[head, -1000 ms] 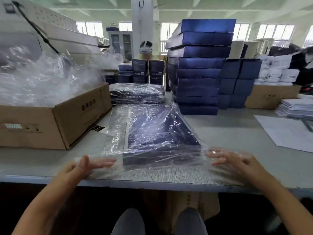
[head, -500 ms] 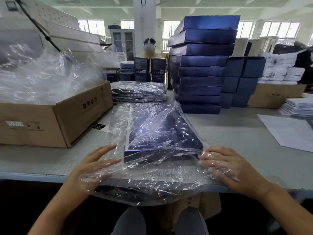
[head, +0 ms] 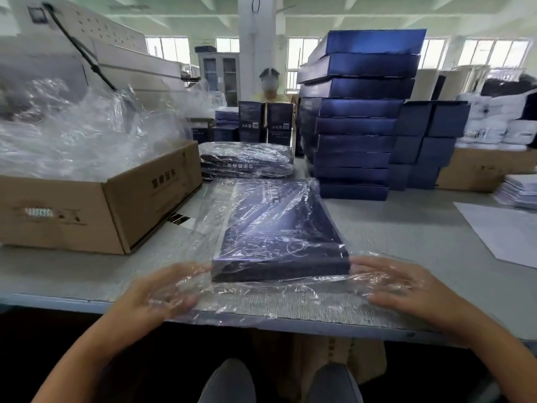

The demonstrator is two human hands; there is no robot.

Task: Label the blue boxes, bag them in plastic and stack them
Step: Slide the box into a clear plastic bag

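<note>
A flat, rectangular blue box (head: 279, 228) lies in the middle of the grey, finely ribbed surface (head: 406, 228), close to its near edge. It sits inside a clear plastic bag (head: 255, 298), whose thin film is crinkled and glossy and catches white streaks of light across the dark lid. The bag's loose end spreads flat and wrinkled in front of the box, reaching the surface's edge.

The left hand (head: 162, 292) lies at the box's near left corner, its fingers stretched almost straight and seen through the film draped over them. The right hand (head: 406, 289) mirrors it at the near right corner, fingers likewise extended and flat under the plastic. Neither hand shows a clear pinch on the bag.

Just behind the box rests a low pile of bagged boxes (head: 247, 159), shiny with wrinkled wrap. To the right rises a tall stack of blue boxes (head: 357, 117), unwrapped, with a matte satin sheen and sharp edges. On the left stands an open brown cardboard carton (head: 101, 205) of corrugated board, heaped with billowing clear film (head: 72, 135). Smooth white paper sheets (head: 499, 228) lie flat at the far right.
</note>
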